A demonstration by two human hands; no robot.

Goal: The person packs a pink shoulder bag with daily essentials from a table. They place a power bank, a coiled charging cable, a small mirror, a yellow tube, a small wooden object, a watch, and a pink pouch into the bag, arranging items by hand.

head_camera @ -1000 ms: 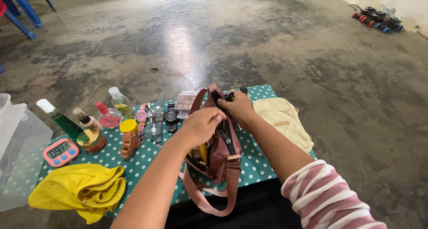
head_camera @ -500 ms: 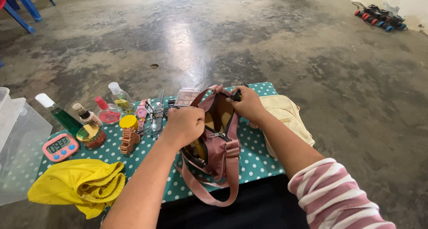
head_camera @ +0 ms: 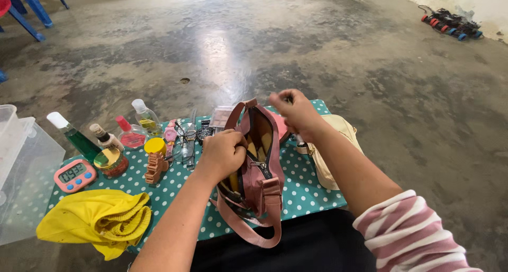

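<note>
Holding pink bag (head_camera: pixel 260 166) open at counter (head_camera: pixel 301 190) front edge: left hand (head_camera: pixel 224 153) grips rim, right hand (head_camera: pixel 296 112) clenched above, contents unclear. Likely mid-unpacking; next reach needs mouth kept wide.

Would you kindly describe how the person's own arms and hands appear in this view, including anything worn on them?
Both hands are bare: no gloves, and no rings, watch or bracelet that I can make out. The left hand leads back along an uncovered forearm with no sleeve in view. The right hand also has a bare forearm, but near the elbow a pushed-up, knitted-looking sleeve begins, striped in pink and white.
</note>
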